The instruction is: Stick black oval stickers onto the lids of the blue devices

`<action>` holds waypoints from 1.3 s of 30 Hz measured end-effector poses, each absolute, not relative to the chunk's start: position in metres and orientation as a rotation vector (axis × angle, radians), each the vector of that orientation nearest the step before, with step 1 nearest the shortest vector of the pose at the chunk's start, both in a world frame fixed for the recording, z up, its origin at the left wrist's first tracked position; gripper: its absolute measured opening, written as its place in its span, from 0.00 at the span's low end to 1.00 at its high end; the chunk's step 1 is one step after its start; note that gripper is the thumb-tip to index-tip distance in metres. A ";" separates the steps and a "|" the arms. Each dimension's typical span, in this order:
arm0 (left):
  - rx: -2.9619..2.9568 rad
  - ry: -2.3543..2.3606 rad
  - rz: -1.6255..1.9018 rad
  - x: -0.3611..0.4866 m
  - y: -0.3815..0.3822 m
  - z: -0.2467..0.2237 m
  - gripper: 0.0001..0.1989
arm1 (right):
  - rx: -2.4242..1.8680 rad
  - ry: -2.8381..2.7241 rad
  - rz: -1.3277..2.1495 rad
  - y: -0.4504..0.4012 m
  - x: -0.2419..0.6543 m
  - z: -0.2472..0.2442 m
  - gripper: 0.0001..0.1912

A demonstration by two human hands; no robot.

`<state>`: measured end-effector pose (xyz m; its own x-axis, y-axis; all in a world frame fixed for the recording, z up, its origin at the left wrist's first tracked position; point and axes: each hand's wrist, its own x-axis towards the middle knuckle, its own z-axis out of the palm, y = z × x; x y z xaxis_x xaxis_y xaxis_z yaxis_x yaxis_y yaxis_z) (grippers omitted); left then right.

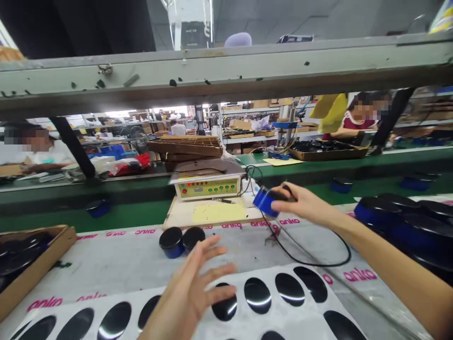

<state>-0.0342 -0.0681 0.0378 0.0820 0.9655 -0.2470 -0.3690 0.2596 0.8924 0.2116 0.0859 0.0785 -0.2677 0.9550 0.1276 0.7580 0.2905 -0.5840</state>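
The place looks like a factory workshop with an assembly line. A long green belt (130, 210) carries spaced blue-and-black units, and more of these units (171, 243) stand on the table (116, 257) near a control box (208, 187) with buttons. Beyond the belt, people (354, 118) work before shelves (244, 140) loaded with cartons.
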 end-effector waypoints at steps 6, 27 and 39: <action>0.457 0.342 0.755 -0.014 -0.077 0.029 0.35 | -0.951 -2.451 0.684 -0.040 0.179 0.075 0.14; 0.808 0.900 1.232 -0.022 -0.127 0.041 0.30 | -0.586 -2.230 -0.260 -0.081 0.164 0.057 0.16; 1.811 1.493 1.434 -0.019 -0.128 0.039 0.37 | -0.685 -2.276 0.071 -0.079 0.164 0.033 0.15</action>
